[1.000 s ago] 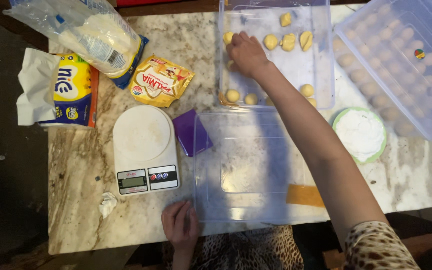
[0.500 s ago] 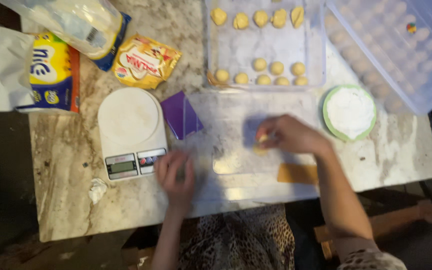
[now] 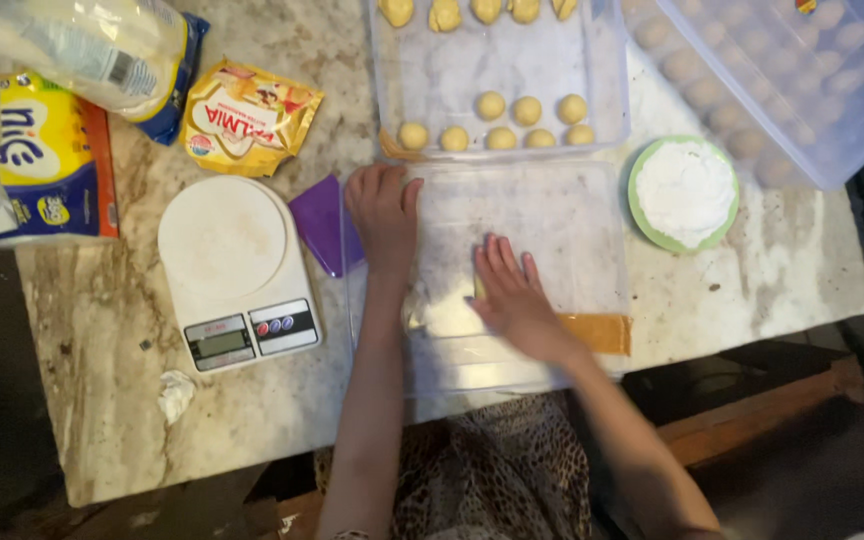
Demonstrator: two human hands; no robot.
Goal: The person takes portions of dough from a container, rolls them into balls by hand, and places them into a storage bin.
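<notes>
Head view: left hand [image 3: 384, 210] open, fingers spread flat on far-left corner of clear plastic lid [image 3: 552, 225] lying on marble tabletop [image 3: 102, 420]. Right hand [image 3: 512, 290] open, palm down, pressing on lid's middle, grips nothing; whether dough sits under palm, cannot tell. Clear tray [image 3: 502, 80] with dough balls [image 3: 492, 105] just beyond lid. White kitchen scale [image 3: 237, 270] left of hands, purple scraper [image 3: 320, 222] between scale and left hand. Green bowl of flour [image 3: 684, 192] right of lid.

Left hand [image 3: 384, 210] rests flat, fingers loosely curled; right hand [image 3: 512, 295] presses palm-down, fingers spread
</notes>
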